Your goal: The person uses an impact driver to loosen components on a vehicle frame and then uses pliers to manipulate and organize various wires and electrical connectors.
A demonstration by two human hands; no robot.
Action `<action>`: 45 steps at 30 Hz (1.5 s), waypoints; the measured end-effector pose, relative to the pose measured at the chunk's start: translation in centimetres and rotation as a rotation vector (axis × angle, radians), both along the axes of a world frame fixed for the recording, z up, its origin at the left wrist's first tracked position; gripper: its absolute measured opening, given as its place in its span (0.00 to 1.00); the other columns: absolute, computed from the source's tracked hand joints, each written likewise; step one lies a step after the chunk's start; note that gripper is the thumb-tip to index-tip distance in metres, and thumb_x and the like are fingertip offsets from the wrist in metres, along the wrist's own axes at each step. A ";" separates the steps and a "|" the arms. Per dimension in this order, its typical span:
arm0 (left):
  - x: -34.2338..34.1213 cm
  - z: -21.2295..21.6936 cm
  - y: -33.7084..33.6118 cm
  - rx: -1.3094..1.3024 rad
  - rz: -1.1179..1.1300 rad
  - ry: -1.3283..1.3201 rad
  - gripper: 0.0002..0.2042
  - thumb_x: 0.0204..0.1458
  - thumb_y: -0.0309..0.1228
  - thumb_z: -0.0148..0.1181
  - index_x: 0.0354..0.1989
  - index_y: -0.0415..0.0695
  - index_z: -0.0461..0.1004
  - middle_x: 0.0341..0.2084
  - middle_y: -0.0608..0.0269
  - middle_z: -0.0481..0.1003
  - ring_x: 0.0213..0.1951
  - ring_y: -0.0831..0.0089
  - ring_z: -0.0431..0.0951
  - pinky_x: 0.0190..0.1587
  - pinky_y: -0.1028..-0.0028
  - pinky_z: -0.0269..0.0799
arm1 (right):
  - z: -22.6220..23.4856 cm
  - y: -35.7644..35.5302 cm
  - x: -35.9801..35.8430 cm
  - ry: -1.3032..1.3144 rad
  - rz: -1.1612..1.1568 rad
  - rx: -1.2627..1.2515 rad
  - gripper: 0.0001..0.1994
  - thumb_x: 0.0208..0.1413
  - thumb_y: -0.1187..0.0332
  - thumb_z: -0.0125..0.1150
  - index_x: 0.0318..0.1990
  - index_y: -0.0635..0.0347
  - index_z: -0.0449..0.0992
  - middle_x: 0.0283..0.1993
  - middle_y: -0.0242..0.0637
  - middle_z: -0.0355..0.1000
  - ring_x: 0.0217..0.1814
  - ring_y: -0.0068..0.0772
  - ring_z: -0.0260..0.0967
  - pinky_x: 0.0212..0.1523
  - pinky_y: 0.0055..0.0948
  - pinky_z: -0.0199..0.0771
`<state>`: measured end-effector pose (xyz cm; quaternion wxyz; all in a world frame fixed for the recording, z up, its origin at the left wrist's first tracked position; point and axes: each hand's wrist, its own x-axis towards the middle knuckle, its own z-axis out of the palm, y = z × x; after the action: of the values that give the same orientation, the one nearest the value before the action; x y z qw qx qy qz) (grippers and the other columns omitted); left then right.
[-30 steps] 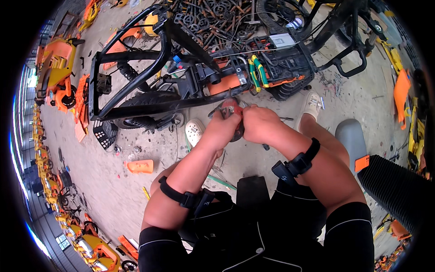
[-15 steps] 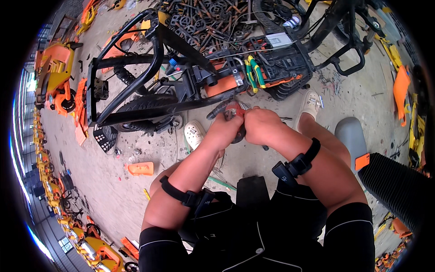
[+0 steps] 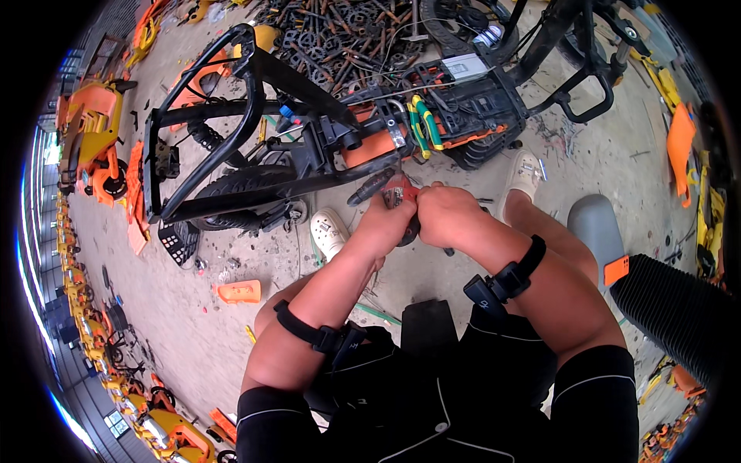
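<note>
Head camera view shows a seated worker bent over a red-and-black power tool (image 3: 399,189), gripped in front of the near rail of a stripped black vehicle frame (image 3: 297,181). The left hand (image 3: 386,224) is closed around the tool's body, thumb laid along its top. The right hand (image 3: 448,212) sits at the tool's right side, fingers curled inward; its own back hides how far they are closed, and whether they have hold of any part of the tool cannot be told. Just beyond the hands, pliers (image 3: 419,130) with green-and-yellow handles lie on the frame's midsection, beside an orange panel (image 3: 368,149). A black tire (image 3: 243,189) shows behind the rail at left, while a heap of rusty metal parts (image 3: 340,50) spreads across the concrete floor (image 3: 231,339) at the far side. Cream shoes (image 3: 328,230) flank the tool, and dark bands (image 3: 512,278) circle both forearms. At right, an orange rectangular object (image 3: 616,270) rests on the edge of a gray curved panel (image 3: 596,228), near a black ribbed tube (image 3: 668,312); yellow-and-orange scooters (image 3: 96,119) line the left.
</note>
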<state>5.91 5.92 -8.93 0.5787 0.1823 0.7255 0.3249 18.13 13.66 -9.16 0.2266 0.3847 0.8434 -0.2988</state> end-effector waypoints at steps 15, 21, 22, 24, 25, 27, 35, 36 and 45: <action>0.8 -0.5 0.6 -0.006 -0.023 0.044 0.31 0.55 0.42 0.59 0.60 0.29 0.65 0.45 0.51 0.76 0.45 0.69 0.75 0.49 0.70 0.71 | -0.6 0.4 0.9 0.032 -0.030 0.019 0.19 0.46 0.71 0.66 0.49 0.64 0.80 0.53 0.49 0.75 0.53 0.46 0.78 0.51 0.39 0.80; 0.9 -0.2 0.8 -0.032 -0.036 0.036 0.31 0.55 0.42 0.59 0.59 0.28 0.65 0.45 0.51 0.76 0.45 0.69 0.75 0.49 0.70 0.71 | -0.8 0.5 1.1 0.033 -0.026 0.016 0.19 0.47 0.71 0.66 0.49 0.64 0.80 0.53 0.49 0.75 0.53 0.46 0.78 0.51 0.39 0.80; 0.8 -0.5 0.8 -0.025 -0.030 0.028 0.31 0.55 0.41 0.60 0.60 0.28 0.64 0.45 0.50 0.76 0.44 0.68 0.76 0.47 0.70 0.72 | -0.9 0.5 1.1 0.033 -0.029 0.017 0.19 0.47 0.71 0.66 0.49 0.64 0.80 0.53 0.49 0.75 0.53 0.46 0.78 0.51 0.39 0.80; 0.6 -1.1 0.9 -0.010 -0.017 0.014 0.32 0.54 0.38 0.62 0.62 0.29 0.61 0.46 0.49 0.76 0.42 0.68 0.78 0.43 0.70 0.75 | -0.9 0.6 1.1 0.033 -0.032 0.014 0.19 0.47 0.70 0.66 0.49 0.64 0.80 0.54 0.49 0.75 0.53 0.47 0.78 0.51 0.39 0.79; 0.5 -1.3 1.0 -0.010 -0.025 0.011 0.32 0.54 0.38 0.62 0.62 0.29 0.61 0.47 0.49 0.75 0.43 0.67 0.78 0.44 0.70 0.75 | -0.8 0.6 1.1 0.033 -0.033 0.012 0.19 0.47 0.70 0.65 0.49 0.64 0.80 0.54 0.49 0.75 0.53 0.47 0.78 0.52 0.40 0.79; 0.4 -1.2 1.1 -0.009 -0.040 0.005 0.32 0.54 0.38 0.62 0.62 0.29 0.61 0.48 0.48 0.75 0.44 0.67 0.78 0.45 0.70 0.75 | -0.5 0.7 1.1 0.039 -0.045 0.007 0.19 0.47 0.70 0.65 0.49 0.64 0.80 0.54 0.49 0.75 0.53 0.47 0.78 0.52 0.40 0.79; 0.6 -0.9 1.3 0.007 -0.059 0.035 0.34 0.56 0.42 0.60 0.64 0.29 0.62 0.49 0.49 0.76 0.47 0.67 0.77 0.50 0.70 0.73 | -0.5 0.9 1.3 0.038 -0.049 0.015 0.19 0.48 0.70 0.65 0.49 0.65 0.80 0.53 0.50 0.75 0.54 0.48 0.78 0.52 0.40 0.79; 0.7 -0.6 1.4 0.003 -0.068 0.043 0.34 0.56 0.43 0.60 0.65 0.29 0.62 0.49 0.49 0.76 0.48 0.67 0.76 0.51 0.70 0.72 | -0.5 0.9 1.3 0.038 -0.049 0.016 0.19 0.48 0.70 0.65 0.49 0.65 0.80 0.53 0.50 0.75 0.54 0.48 0.78 0.52 0.40 0.79; -1.7 -1.2 2.4 0.023 -0.039 -0.044 0.22 0.59 0.40 0.58 0.55 0.35 0.72 0.42 0.57 0.78 0.41 0.70 0.78 0.45 0.70 0.74 | 0.5 1.1 1.0 0.112 -0.129 0.005 0.18 0.50 0.67 0.63 0.48 0.66 0.78 0.50 0.51 0.77 0.54 0.49 0.77 0.52 0.42 0.78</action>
<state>4.24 8.30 -10.15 0.5987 0.1960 0.7049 0.3260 19.08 14.74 -8.66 0.1586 0.4217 0.8289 -0.3317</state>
